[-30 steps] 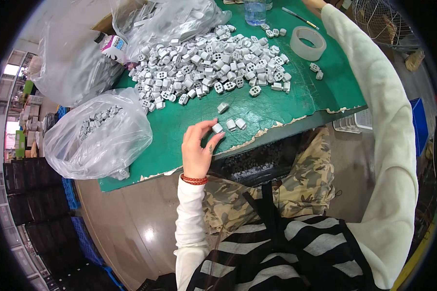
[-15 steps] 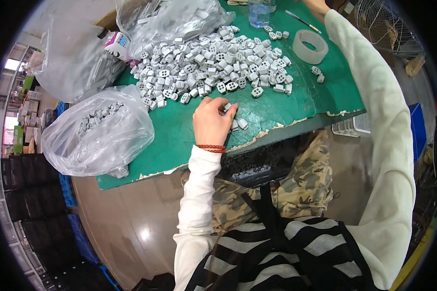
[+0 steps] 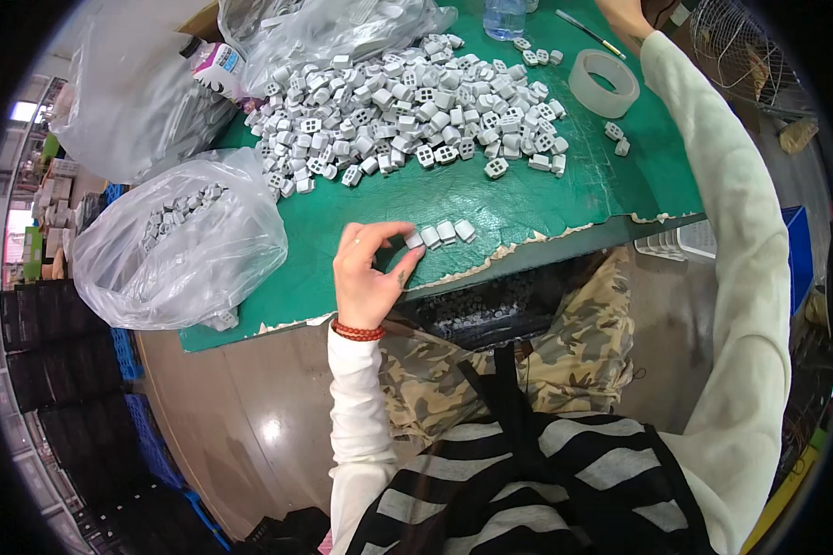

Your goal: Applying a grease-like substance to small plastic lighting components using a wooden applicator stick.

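My left hand (image 3: 368, 268), with a red bead bracelet at the wrist, is closed in a pinch, thumb and forefinger on a small light grey plastic part (image 3: 414, 240). That part sits at the left end of a short row of similar parts (image 3: 447, 232) near the table's front edge. Behind the row lies a big heap of the same parts (image 3: 389, 116), some turned to show square holes. At the top edge, my right hand (image 3: 626, 17) is partly cut off beyond a pen (image 3: 590, 34); its fingers are mostly hidden.
A green mat (image 3: 528, 208) with a torn front edge covers the table. Clear bags (image 3: 194, 268) of parts stand at the left. A tape roll (image 3: 604, 83), a few loose parts (image 3: 616, 138) and a bottle (image 3: 504, 18) lie toward the right and back. Under the edge is a dark bin (image 3: 481, 305).
My left hand has moved left and slightly nearer me, from beside the heap to the row's left end. More parts now show in the row. My right hand stays at the top edge.
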### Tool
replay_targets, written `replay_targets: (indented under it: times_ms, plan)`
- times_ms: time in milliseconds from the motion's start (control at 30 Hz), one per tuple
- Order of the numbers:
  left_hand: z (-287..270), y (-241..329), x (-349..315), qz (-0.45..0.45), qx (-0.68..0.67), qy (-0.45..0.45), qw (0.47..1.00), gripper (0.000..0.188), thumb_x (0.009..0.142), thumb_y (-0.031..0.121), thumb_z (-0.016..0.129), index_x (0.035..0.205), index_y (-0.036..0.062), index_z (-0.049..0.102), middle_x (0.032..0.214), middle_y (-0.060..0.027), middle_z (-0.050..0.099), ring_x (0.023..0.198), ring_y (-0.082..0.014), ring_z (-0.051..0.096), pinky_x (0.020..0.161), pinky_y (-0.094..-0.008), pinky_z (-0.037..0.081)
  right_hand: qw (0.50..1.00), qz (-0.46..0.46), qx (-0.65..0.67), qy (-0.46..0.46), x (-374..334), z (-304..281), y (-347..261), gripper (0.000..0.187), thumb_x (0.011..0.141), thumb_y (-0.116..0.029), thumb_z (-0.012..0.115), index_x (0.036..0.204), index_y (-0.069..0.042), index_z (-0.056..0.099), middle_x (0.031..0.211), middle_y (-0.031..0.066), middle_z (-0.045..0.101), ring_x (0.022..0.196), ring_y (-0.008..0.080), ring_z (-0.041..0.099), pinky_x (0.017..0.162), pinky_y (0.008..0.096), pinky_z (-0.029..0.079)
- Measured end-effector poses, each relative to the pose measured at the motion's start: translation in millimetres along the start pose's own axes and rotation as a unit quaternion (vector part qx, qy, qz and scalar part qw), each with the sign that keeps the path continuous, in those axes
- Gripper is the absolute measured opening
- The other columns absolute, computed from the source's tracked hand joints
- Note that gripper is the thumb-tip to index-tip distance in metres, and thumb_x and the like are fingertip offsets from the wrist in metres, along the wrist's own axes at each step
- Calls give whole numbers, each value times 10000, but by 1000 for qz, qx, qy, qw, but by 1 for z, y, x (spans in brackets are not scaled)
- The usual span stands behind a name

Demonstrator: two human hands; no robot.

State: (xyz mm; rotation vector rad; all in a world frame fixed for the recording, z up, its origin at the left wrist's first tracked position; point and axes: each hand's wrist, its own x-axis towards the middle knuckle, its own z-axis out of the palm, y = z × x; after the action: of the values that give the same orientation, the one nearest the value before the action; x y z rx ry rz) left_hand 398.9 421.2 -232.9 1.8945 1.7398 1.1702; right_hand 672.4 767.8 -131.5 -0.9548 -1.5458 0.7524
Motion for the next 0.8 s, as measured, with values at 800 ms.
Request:
replay_targets:
  times_ms: [800]
  plan:
    - [23,17,29,-7,-47,-111,993,322,649,78,807,954,79,704,846,-5,604,554,-54,455,496,-212,387,999,8,39,-7,-1,0,-6,156,921,-155,556,830,-32,526,648,86,617,514,142,585,436,251,453]
